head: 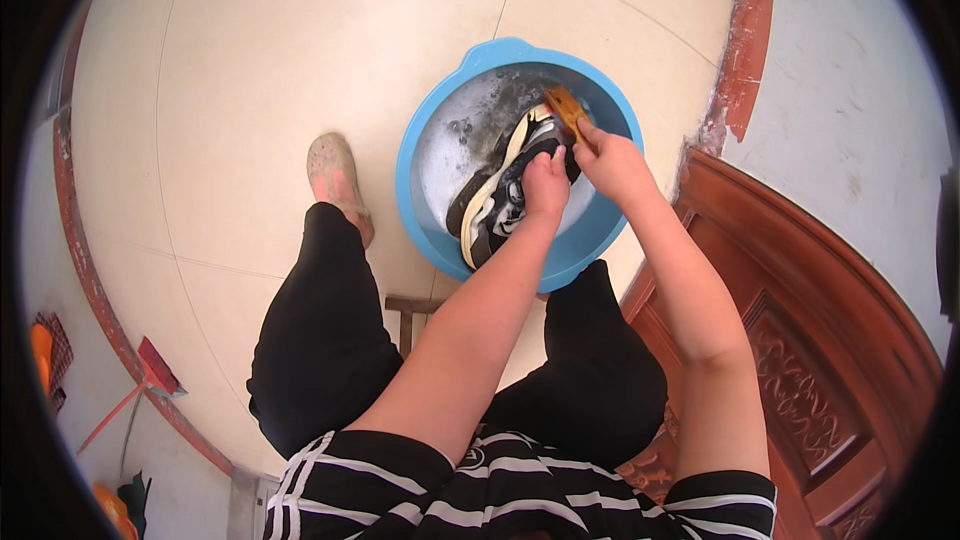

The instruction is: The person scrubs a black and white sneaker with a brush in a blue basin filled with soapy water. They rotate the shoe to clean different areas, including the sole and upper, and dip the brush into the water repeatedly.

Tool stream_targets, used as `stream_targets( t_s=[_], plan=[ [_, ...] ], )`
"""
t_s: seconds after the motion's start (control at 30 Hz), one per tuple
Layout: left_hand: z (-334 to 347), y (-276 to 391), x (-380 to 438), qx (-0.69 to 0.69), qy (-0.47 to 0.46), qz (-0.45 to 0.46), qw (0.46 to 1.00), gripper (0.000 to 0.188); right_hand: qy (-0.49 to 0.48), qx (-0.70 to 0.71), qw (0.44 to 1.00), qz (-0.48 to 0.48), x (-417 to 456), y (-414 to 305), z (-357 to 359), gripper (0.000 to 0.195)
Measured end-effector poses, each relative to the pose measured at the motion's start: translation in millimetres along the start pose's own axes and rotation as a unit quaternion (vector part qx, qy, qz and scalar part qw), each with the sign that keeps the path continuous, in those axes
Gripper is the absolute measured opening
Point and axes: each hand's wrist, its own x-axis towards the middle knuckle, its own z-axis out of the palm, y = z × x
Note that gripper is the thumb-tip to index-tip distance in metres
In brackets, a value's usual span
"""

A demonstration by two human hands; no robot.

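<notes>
A blue plastic basin (406, 187) stands on the floor between my knees, holding foamy, murky water (450, 157). Across it lies a wet, bunched garment (514, 146) with black, olive, cream and white bands, partly above the foam. My left hand (546, 184) presses on the garment's right side and grips the dark fabric. In my right hand (611, 165) is a wooden scrubbing brush (568, 111), its head against the garment's far end. The brush's bristles are turned down and hidden.
Under me shows part of a wooden stool (407, 305). A carved reddish-brown wooden door (795, 382) and a white wall (847, 75) are close on the right. At left, a red dustpan (157, 367) leans by the wall. Pale tiles (300, 30) cover the floor.
</notes>
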Motion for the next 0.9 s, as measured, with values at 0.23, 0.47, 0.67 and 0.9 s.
stream_targets(
  t_s=[0.23,0.47,0.67,0.9],
  plan=[
    [6.8,-25.3,3.1,-0.299,-0.007,-0.049,0.953,0.032,-0.126,0.034,0.991,0.000,-38.7,-58.7,-18.5,0.048],
    [-9.4,-3.1,8.1,-0.053,0.043,-0.021,0.997,0.047,-0.093,0.114,0.987,0.056,-38.2,-27.3,-43.0,0.050],
    [-1.9,-16.1,16.2,-0.067,0.046,-0.038,0.996,0.044,-0.090,0.010,0.996,0.009,13.2,-25.1,-6.8,0.048],
    [-0.6,-23.8,25.0,-0.093,0.025,-0.073,0.993,0.041,-0.129,0.102,0.986,-0.011,25.4,-2.1,-10.8,0.048]
  ],
)
